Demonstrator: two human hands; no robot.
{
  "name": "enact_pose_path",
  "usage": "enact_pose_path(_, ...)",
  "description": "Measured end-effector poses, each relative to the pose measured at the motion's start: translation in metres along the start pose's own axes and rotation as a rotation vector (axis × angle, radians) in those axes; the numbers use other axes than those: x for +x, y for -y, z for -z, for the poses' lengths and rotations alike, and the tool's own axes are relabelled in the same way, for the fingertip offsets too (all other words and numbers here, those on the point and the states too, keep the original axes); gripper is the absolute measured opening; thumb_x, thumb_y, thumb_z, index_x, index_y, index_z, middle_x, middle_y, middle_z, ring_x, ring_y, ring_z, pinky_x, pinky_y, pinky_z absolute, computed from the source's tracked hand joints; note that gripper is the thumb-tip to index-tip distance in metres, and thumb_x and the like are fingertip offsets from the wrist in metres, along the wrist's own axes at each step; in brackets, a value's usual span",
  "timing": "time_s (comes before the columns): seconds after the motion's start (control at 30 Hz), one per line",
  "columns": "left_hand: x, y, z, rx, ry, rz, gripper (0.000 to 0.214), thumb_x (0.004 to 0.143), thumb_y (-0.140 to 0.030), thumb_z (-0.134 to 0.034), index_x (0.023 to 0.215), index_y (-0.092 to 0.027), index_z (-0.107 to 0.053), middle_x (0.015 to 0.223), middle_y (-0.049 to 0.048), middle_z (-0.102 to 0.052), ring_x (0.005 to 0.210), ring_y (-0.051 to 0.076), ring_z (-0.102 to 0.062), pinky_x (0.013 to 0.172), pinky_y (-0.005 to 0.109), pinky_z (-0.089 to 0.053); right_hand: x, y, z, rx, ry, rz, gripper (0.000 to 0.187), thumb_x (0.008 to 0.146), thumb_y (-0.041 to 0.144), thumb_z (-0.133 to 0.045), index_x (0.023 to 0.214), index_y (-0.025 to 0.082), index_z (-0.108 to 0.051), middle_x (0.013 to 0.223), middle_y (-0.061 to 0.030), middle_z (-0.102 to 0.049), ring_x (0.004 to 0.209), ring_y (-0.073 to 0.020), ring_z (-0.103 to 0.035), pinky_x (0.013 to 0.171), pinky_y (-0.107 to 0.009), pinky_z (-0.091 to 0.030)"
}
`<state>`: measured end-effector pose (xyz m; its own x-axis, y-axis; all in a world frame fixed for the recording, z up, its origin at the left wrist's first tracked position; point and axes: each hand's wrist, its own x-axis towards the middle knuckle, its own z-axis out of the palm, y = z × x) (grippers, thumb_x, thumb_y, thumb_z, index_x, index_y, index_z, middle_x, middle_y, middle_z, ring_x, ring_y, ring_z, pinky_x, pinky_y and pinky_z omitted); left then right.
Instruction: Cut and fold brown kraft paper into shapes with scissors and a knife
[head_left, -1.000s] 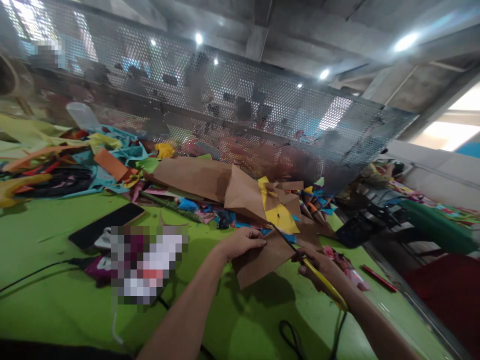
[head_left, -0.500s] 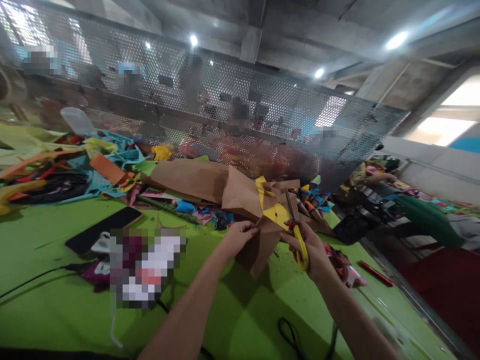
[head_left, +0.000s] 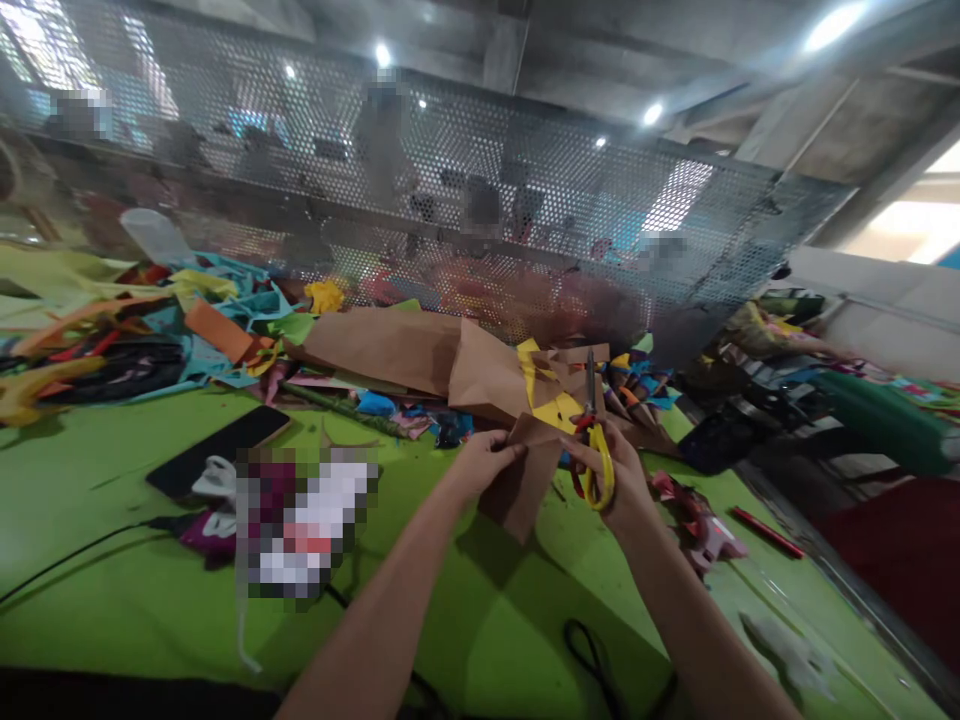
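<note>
A small piece of brown paper (head_left: 521, 495) hangs above the green table, pinched at its upper left by my left hand (head_left: 484, 465). My right hand (head_left: 624, 480) holds scissors (head_left: 598, 465) with yellow and red handles, their blades pointing up and away from me. The right fingertips also reach the paper's upper right edge. Just beyond my hands lie larger brown paper sheets (head_left: 487, 375) and a yellow paper piece (head_left: 556, 408).
Coloured paper scraps (head_left: 217, 320) pile up at the back left. On the left lie a dark phone (head_left: 217, 450) and a purple item with a cable (head_left: 206, 535). A red pen (head_left: 766, 532) lies at right. A perforated metal screen (head_left: 450, 200) stands behind the table.
The scissors have turned more upright and their blades stand apart from the paper. The small brown paper has tilted slightly in my left hand. The camera view has shifted a little.
</note>
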<state>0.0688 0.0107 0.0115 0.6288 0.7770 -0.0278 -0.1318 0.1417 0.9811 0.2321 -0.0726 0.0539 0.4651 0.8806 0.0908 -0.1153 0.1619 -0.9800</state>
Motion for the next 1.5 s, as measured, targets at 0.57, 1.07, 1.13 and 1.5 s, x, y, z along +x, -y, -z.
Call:
enact_pose_path(0.57,0.002,0.006,-0.008,-0.222,-0.020,0.043,0.053,0.050,-0.048,-0.088,0.084,-0.012,-0.071,0.083,0.0089,-0.074,0.076,0.020,-0.066,0.076,0.033,-0.049,-0.001,-0.012,0.002,-0.033,0.028,-0.040,0.052,0.056,0.034,-0.087,0.099,0.024,-0.058,0.069,0.0065,-0.059,0.044,-0.0076,-0.049,0.038,-0.019,-0.037)
enact_pose_path(1.07,-0.002,0.013,-0.025,0.043,-0.294,-0.210,0.037,0.079,-0.024,-0.066,0.112,-0.019,-0.051,0.095,0.0051,-0.063,0.087,0.016,-0.060,0.081,0.029,-0.047,0.003,-0.024,0.013,-0.222,-0.137,0.151,0.052,0.051,0.032,-0.089,0.092,0.025,-0.058,0.081,0.0020,-0.066,0.073,-0.0195,-0.064,0.071,-0.034,-0.053)
enact_pose_path(1.13,-0.005,0.013,-0.033,0.026,-0.253,-0.228,0.047,0.079,-0.020,-0.064,0.124,-0.019,-0.049,0.111,0.0096,-0.063,0.101,0.019,-0.059,0.092,0.033,-0.045,0.001,-0.024,0.011,-0.251,-0.131,0.170,0.050,0.051,0.031,-0.088,0.091,0.025,-0.057,0.079,0.0020,-0.066,0.076,-0.0205,-0.064,0.073,-0.035,-0.053)
enact_pose_path(1.5,-0.017,0.003,-0.047,-0.445,-0.021,-0.034,0.100,0.066,-0.032,-0.083,0.149,-0.033,-0.028,0.146,0.0073,-0.048,0.133,0.026,-0.045,0.109,0.036,-0.039,-0.010,-0.021,-0.002,-0.029,0.066,0.049,0.043,0.055,0.026,-0.085,0.091,0.027,-0.061,0.079,0.0013,-0.065,0.063,-0.0162,-0.058,0.055,-0.027,-0.047)
